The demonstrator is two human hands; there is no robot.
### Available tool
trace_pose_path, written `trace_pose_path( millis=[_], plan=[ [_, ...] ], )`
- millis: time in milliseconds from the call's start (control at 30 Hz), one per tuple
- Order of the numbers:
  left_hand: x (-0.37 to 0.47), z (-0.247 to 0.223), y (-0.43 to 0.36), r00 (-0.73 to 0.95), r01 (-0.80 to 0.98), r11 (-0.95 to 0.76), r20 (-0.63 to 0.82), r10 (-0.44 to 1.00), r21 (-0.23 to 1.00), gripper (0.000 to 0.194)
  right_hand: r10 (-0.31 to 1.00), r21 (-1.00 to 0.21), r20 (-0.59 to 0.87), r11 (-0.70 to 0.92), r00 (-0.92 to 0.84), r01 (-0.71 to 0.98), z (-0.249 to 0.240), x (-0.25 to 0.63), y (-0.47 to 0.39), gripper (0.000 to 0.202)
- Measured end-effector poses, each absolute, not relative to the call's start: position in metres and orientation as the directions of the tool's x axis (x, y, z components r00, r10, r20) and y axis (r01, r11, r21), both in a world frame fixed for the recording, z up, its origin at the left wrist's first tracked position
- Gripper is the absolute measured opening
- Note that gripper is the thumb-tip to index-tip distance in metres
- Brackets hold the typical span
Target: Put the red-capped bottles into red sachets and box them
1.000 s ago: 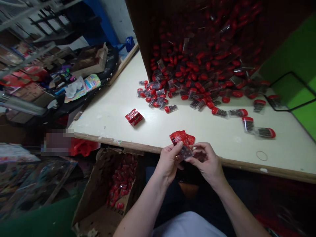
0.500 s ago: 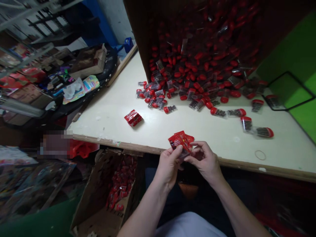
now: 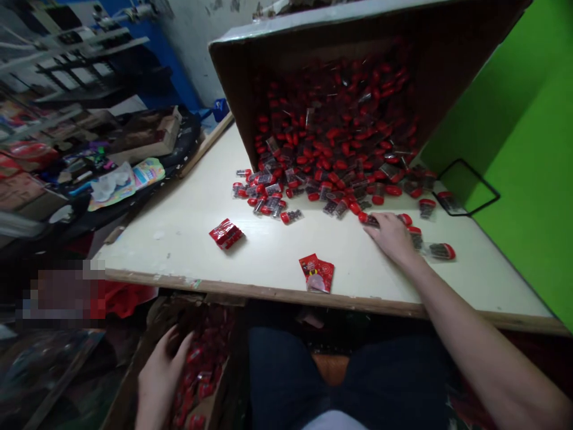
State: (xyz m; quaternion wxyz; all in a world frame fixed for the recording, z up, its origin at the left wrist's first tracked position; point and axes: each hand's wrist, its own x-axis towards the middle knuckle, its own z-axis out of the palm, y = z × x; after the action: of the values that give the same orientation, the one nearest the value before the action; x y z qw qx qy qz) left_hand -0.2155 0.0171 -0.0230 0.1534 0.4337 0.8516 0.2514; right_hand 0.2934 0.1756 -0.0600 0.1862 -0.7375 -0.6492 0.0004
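My right hand (image 3: pixel 394 239) reaches over the table, its fingers bent round a small clear tube with a red cap and dark beads (image 3: pixel 369 219). Over at the lower left, my left hand (image 3: pixel 163 367) hangs above a cardboard box of red packets (image 3: pixel 203 385), thumb and fingers apart, holding nothing I can see. A few flat red printed cards or packets (image 3: pixel 317 273) lie overlapped near the table's front edge. Further left sits a small stack of red packets (image 3: pixel 227 233).
A large cardboard box (image 3: pixel 233 107) lies on its side, many red-capped tubes (image 3: pixel 331 146) spilling from its mouth onto the white table (image 3: pixel 179 239). A black wire frame (image 3: pixel 468 188) leans by the green wall (image 3: pixel 514 137). Cluttered shelving (image 3: pixel 147 131) stands at left.
The red cards have left my hands and lie on the table. My right hand has moved forward to the tubes, my left hand down-left over the box. The view has shifted.
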Motion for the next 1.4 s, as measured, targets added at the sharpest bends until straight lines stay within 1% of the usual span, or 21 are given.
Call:
trace_pose_path(
  millis=[33, 67, 133, 167, 233, 267, 333, 367, 433, 533, 633, 733, 833, 933, 1033, 1167, 1300, 1400],
  plan=[
    [-0.198, -0.023, 0.025, -0.525, 0.611, 0.466, -0.112, 0.844, 0.640, 0.037, 0.961, -0.248, 0.229, -0.094, 0.153, 0.964, -0.061, 0.291, 0.178, 0.038],
    [-0.176, -0.022, 0.036, -0.444, 0.561, 0.406, -0.151, 0.883, 0.722, 0.036, 0.964, -0.238, 0.220, -0.093, 0.147, 0.967, -0.061, 0.288, 0.178, 0.036],
    [-0.123, -0.023, 0.060, -0.261, 0.502, 0.254, -0.135, 0.956, 0.827, 0.032, 0.972, -0.279, 0.204, -0.054, 0.114, 0.959, -0.060, 0.279, 0.171, 0.034],
    [-0.097, -0.025, 0.073, -0.186, 0.487, 0.202, -0.125, 0.975, 0.850, 0.031, 0.976, -0.336, 0.195, -0.031, 0.101, 0.941, -0.059, 0.274, 0.163, 0.034],
    [-0.051, -0.030, 0.096, -0.119, 0.501, 0.165, -0.121, 0.985, 0.850, 0.030, 0.982, -0.520, 0.145, -0.027, 0.120, 0.854, -0.059, 0.260, 0.143, 0.036],
    [-0.033, -0.034, 0.105, -0.111, 0.515, 0.157, -0.116, 0.987, 0.843, 0.030, 0.983, -0.633, 0.099, -0.058, 0.155, 0.772, -0.059, 0.252, 0.132, 0.037],
    [-0.009, -0.040, 0.117, -0.109, 0.532, 0.169, -0.130, 0.985, 0.830, 0.031, 0.980, -0.831, -0.061, -0.154, 0.188, 0.534, -0.061, 0.235, 0.108, 0.042],
    [-0.002, -0.044, 0.121, -0.106, 0.530, 0.183, -0.150, 0.983, 0.828, 0.031, 0.974, -0.886, -0.118, -0.192, 0.193, 0.423, -0.062, 0.226, 0.097, 0.043],
    [0.003, -0.049, 0.125, -0.091, 0.499, 0.221, -0.204, 0.975, 0.838, 0.030, 0.967, -0.933, -0.177, -0.224, 0.181, 0.281, -0.063, 0.210, 0.080, 0.041],
    [0.000, -0.051, 0.126, -0.033, 0.353, 0.270, -0.276, 0.960, 0.896, 0.031, 0.961, -0.956, -0.186, -0.225, 0.204, 0.190, -0.060, 0.192, 0.065, 0.037],
    [-0.002, -0.044, 0.125, 0.051, 0.094, 0.337, -0.343, 0.938, 0.937, 0.034, 0.950, -0.966, -0.196, -0.229, 0.243, 0.119, -0.055, 0.181, 0.059, 0.033],
    [0.000, -0.030, 0.122, 0.097, -0.147, 0.399, -0.388, 0.916, 0.905, 0.031, 0.947, -0.971, -0.211, -0.231, 0.244, 0.056, -0.047, 0.175, 0.055, 0.030],
    [0.006, -0.020, 0.118, 0.140, -0.293, 0.451, -0.429, 0.892, 0.843, 0.028, 0.949, -0.978, -0.202, -0.210, 0.243, 0.008, -0.040, 0.169, 0.050, 0.027],
    [0.011, -0.018, 0.111, 0.222, -0.361, 0.484, -0.430, 0.875, 0.797, 0.031, 0.950, -0.980, -0.199, -0.198, 0.240, -0.030, -0.035, 0.163, 0.047, 0.027],
    [0.016, -0.021, 0.105, 0.269, -0.372, 0.505, -0.430, 0.862, 0.779, 0.029, 0.955, -0.979, -0.204, -0.205, 0.213, -0.019, -0.034, 0.158, 0.047, 0.028],
    [0.017, -0.021, 0.102, 0.192, -0.402, 0.515, -0.480, 0.856, 0.757, 0.027, 0.957, -0.976, -0.212, -0.217, 0.196, 0.004, -0.038, 0.155, 0.046, 0.029],
    [0.016, -0.020, 0.105, 0.117, -0.441, 0.507, -0.513, 0.850, 0.741, 0.031, 0.955, -0.977, -0.204, -0.211, 0.217, 0.011, -0.040, 0.158, 0.043, 0.028],
    [0.016, -0.019, 0.107, 0.090, -0.465, 0.507, -0.531, 0.842, 0.725, 0.033, 0.950, -0.978, -0.203, -0.210, 0.237, 0.003, -0.040, 0.161, 0.040, 0.026]
  ],
)
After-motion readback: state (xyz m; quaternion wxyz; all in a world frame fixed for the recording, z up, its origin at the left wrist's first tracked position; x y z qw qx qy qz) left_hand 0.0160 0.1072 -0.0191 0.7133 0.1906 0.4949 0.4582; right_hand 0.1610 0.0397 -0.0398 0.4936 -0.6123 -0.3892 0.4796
